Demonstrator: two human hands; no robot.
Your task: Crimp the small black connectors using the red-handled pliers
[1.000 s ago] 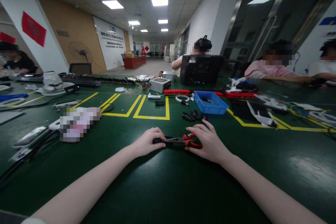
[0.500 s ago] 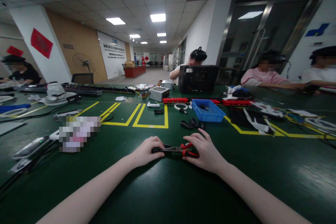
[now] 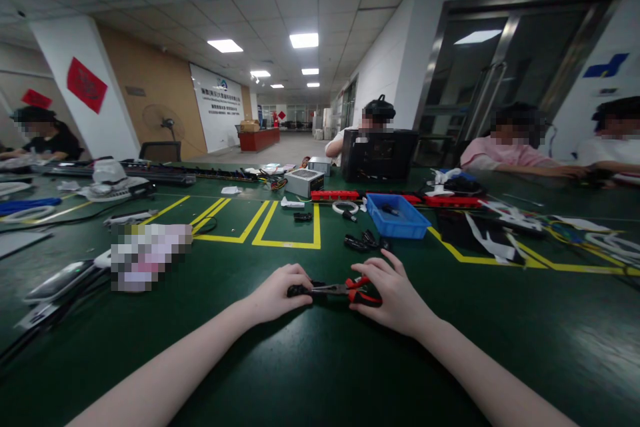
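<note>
Low over the green table, my left hand [image 3: 283, 288] is closed on a small black part [image 3: 296, 290], mostly covered by the fingers; its exact kind is unclear. My right hand [image 3: 395, 293] grips the red and black handles of long-nose pliers [image 3: 356, 290]. The pliers lie level, with their jaws pointing left and meeting the black part at my left fingertips. Whether the jaws clamp it cannot be made out. Beyond my right hand lie several similar-looking black pieces [image 3: 356, 242], and another black piece [image 3: 302, 217] sits inside a yellow-taped outline.
A blue bin [image 3: 400, 225] with a dark item stands past my right hand. Farther back are a grey power supply [image 3: 304, 183], red strips [image 3: 335, 195] and a black computer case [image 3: 379, 155]. At left lies a white power strip [image 3: 60, 282] with cables. Several people sit around the table.
The view has tilted up slightly, so the table and hands sit a little lower in the picture. Both hands keep nearly the same grip and place.
</note>
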